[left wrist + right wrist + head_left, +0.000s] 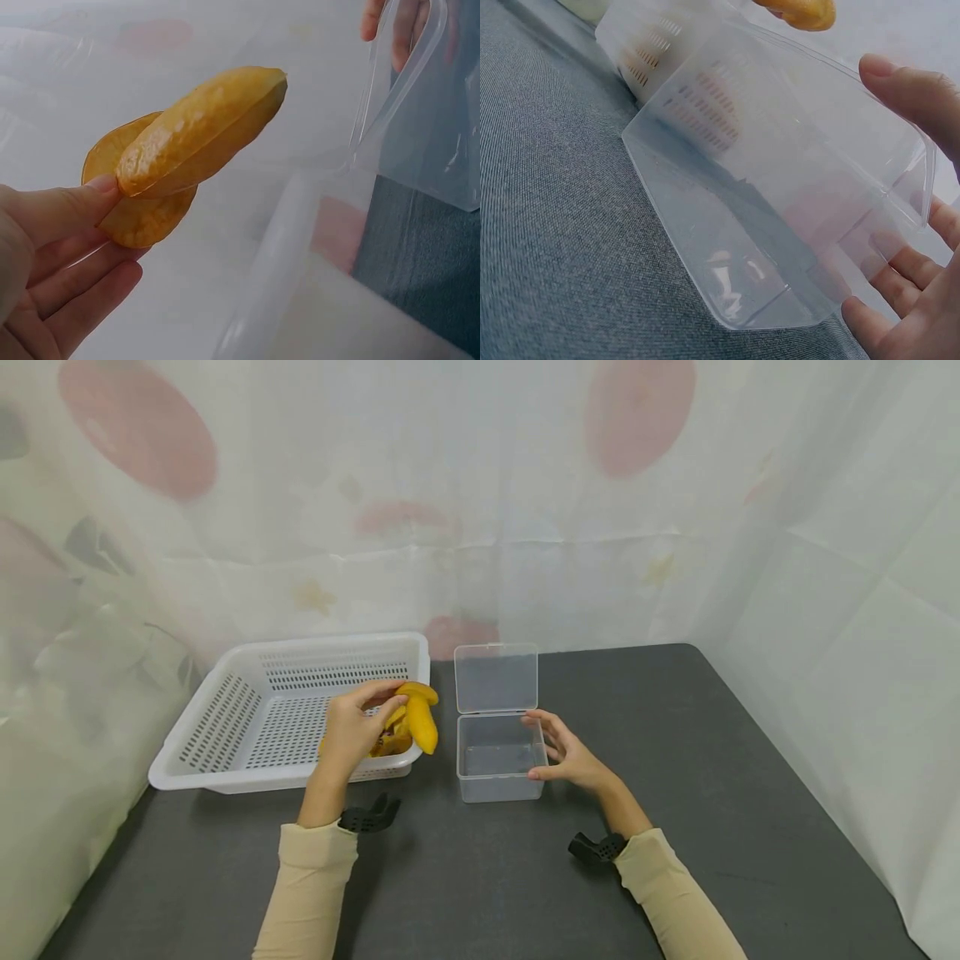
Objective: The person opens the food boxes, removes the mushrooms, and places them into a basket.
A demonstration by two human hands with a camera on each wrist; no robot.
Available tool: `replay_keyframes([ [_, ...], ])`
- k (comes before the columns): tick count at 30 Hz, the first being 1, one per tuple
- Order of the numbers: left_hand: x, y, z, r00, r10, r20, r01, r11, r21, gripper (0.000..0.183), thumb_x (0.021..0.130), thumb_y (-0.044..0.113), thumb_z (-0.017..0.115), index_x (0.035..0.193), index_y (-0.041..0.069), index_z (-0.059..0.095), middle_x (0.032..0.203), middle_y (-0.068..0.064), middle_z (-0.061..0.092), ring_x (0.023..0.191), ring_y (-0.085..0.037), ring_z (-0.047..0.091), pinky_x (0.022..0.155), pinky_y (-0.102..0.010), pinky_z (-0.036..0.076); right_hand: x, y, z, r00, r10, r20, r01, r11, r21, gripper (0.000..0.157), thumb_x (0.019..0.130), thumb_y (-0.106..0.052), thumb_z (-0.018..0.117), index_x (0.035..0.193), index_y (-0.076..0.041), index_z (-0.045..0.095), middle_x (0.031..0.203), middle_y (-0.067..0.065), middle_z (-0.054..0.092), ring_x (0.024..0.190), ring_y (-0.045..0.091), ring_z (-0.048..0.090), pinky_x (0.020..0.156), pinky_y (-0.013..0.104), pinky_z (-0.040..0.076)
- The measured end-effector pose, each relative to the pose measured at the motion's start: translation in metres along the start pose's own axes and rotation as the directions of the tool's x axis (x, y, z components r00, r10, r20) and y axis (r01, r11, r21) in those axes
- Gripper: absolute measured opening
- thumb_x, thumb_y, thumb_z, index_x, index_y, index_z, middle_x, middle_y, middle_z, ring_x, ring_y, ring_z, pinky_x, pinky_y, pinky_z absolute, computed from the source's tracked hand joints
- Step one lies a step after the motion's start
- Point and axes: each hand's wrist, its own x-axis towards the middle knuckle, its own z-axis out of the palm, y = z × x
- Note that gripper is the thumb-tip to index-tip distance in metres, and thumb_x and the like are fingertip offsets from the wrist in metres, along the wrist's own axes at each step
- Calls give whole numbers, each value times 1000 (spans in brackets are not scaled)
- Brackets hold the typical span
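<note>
Above the right end of the white basket [225, 779], my left hand [348, 731] pinches a yellow starfruit [422, 727] between thumb and fingers. Its glossy ribs and darker greenish tip show in the left wrist view, where the starfruit [210, 127] points toward the box. More yellow fruit with dark spots [392, 743] lies in the basket below, partly hidden by the hand. My right hand [573, 760] grips the right side of a clear plastic box [498, 787], thumb toward the front and fingers toward the back. The hinged lid [497, 679] stands raised behind the box.
Everything stands on a dark table [720, 777]. The basket is left of the box, with a narrow gap between them. A pale patterned curtain [480, 527] hangs behind the table and along both sides.
</note>
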Motion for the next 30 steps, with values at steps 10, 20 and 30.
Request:
replay_keyframes([
  [10, 1, -12, -9, 999, -4, -49, 3, 1000, -6, 26, 79, -1, 74, 104, -7, 71, 100, -22, 74, 85, -35, 71, 79, -2, 51, -1, -1, -1, 1000, 9, 0, -9, 1000, 6, 96, 79, -16, 79, 151, -6, 18, 157, 24, 19, 150, 43, 5, 116, 74, 9],
  [20, 1, -23, -15, 994, -96, -43, 98, 995, 29, 25, 83, 3, 73, 107, -5, 71, 102, -23, 73, 87, -36, 71, 77, 4, 47, -2, -2, 0, 1000, 15, -1, -15, 1000, 3, 95, 80, -17, 79, 152, -6, 17, 157, 24, 19, 150, 44, 4, 115, 74, 8],
  [30, 3, -31, -20, 974, -214, -73, 217, 975, 40, 26, 87, 5, 68, 111, -6, 69, 106, -26, 71, 92, -38, 70, 70, 9, 41, -1, 0, 0, 1000, 12, 3, -12, 1000, 5, 95, 80, -17, 79, 152, -6, 17, 158, 24, 18, 150, 44, 5, 115, 74, 8],
])
